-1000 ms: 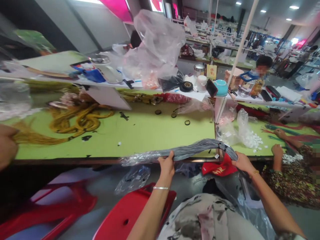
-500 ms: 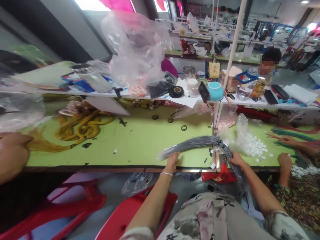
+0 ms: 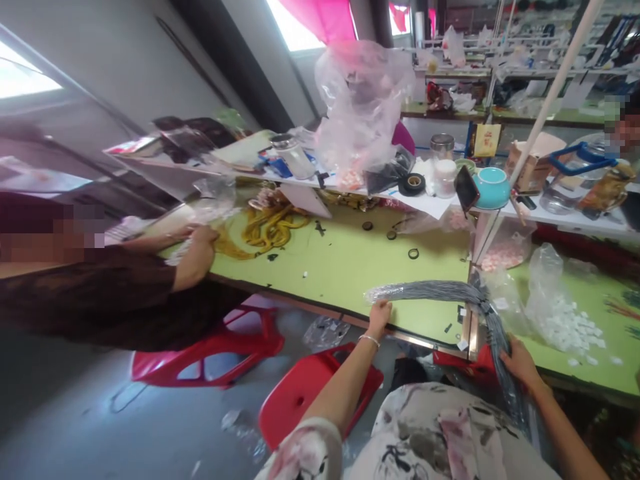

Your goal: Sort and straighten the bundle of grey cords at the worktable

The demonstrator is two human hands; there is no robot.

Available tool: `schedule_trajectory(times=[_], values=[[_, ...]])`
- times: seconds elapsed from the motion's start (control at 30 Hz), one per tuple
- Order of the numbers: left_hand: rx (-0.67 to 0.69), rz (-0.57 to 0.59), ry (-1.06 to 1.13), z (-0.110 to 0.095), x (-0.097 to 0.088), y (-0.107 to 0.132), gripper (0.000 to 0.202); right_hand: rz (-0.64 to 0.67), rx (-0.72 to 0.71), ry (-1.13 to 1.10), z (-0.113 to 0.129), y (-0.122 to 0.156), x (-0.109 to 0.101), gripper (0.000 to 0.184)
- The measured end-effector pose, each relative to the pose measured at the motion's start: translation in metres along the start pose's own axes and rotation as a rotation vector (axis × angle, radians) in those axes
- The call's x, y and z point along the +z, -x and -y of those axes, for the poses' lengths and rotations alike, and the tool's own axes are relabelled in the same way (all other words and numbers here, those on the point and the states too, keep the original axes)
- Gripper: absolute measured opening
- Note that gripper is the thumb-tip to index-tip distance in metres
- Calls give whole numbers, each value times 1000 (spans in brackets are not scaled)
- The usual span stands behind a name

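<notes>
Since half a second ago the view has swung left and tilted; the grey wire bundle point(image 3: 440, 291) now sits at centre right of the frame, and its right-hand end has dropped off the surface point(image 3: 345, 267) edge toward the lap. A co-worker's hand point(image 3: 200, 243) and dark sleeve have come into view at centre left, by the yellow cord coil point(image 3: 265, 227).

Left hand point(image 3: 379, 313): lower centre, fingers laid on the bundle's plastic-sleeved left end, pressing it to the green surface near the front edge. Looks like a loose hold; full closure not visible, so cannot tell.

Right hand point(image 3: 520, 363): lower right, closed around the bundle where it hangs below the surface edge.

Bundle layout: runs flat across the surface between the hands, then bends sharply down at a dark tie near the metal joint strip point(image 3: 470, 327).

Handling, my read:
- many thin wires, so limp and floppy; it sags wherever unsupported
- moderate weight, not fragile
- plastic sleeve on the left end likely slippery; strands could splay there
- best grip points: at or next to the tie, where the strands are held together, plus one hand further along to carry the sag

Nearby: white connector pieces point(image 3: 570, 327) in a clear bag at right, teal bowl point(image 3: 490, 187) on the shelf above, red stool point(image 3: 310, 393) below the left arm.
</notes>
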State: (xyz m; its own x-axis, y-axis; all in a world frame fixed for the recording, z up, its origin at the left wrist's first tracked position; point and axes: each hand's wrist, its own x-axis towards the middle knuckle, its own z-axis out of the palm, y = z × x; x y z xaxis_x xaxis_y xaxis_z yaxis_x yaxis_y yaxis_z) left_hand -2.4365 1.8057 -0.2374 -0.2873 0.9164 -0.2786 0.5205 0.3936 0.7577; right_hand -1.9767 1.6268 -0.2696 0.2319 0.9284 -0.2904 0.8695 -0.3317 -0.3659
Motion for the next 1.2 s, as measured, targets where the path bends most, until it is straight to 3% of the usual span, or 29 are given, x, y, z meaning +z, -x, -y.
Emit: schedule_trajectory(times=[0.17,0.23,0.33,0.43,0.67,0.8,0.9,1.03,1.13,1.2], values=[[152,-34,-215,-1,-10,-26,40,-289,40,-20,3,31,10,71],[215,-42,-291,-2,-15,-36,49,-394,20,-54,16,43,7,66],[266,-18,-382,-5,-24,-53,60,-439,-25,-122,54,55,2,61],[268,51,-446,-6,-32,-76,63,-359,-75,-201,106,54,6,56],[189,264,-451,5,-63,-125,17,6,-283,-339,229,27,48,49],[146,281,-422,7,-75,-146,27,200,-343,-263,281,1,57,48],[178,356,-405,2,-69,-161,37,267,-375,-186,314,-20,61,49],[215,565,-322,-4,-52,-175,28,378,-415,-213,348,-39,74,46],[224,644,-259,-3,-44,-180,9,366,-379,-231,358,-43,79,40],[226,649,-234,-2,-43,-181,11,322,-318,-223,357,-42,80,37]])
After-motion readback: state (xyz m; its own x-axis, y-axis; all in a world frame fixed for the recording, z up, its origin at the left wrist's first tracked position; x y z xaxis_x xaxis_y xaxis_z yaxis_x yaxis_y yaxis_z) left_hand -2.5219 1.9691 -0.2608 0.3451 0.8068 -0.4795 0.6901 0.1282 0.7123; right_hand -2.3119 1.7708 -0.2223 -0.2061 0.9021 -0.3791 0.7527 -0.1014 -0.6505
